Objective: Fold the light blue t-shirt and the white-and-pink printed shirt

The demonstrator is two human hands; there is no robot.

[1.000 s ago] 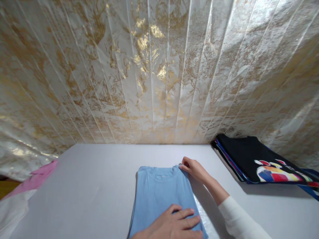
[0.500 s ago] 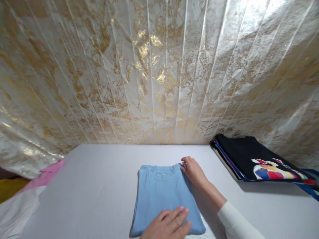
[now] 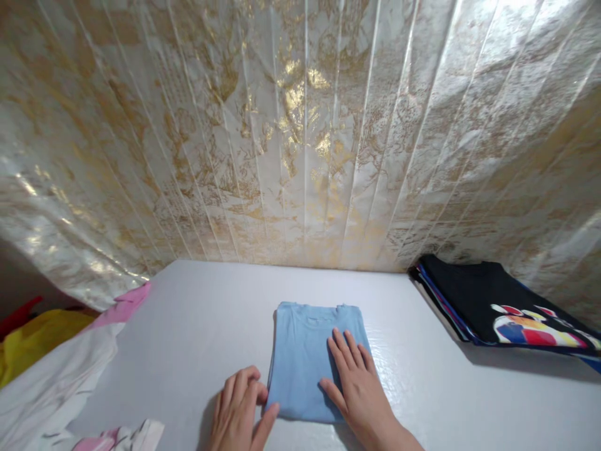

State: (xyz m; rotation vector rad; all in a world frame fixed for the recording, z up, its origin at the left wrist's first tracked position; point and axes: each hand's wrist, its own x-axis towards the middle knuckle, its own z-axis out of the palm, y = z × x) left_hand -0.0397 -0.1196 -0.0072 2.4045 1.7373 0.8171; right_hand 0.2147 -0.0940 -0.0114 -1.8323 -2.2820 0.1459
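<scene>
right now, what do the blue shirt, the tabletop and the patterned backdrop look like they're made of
Blue shirt: soft, matt, probably cotton knit, given its collar band and puckers.
White tabletop: smooth, slightly glossy, perhaps plastic-covered; rippled glare shows beside the shirt.
Patterned backdrop: shiny, perhaps foil-like plastic or metallic fabric, given its glints and creases.

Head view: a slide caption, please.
Right hand spread on a folded blue shirt, left hand at its near left corner, folded clothes stacked at right.
</scene>
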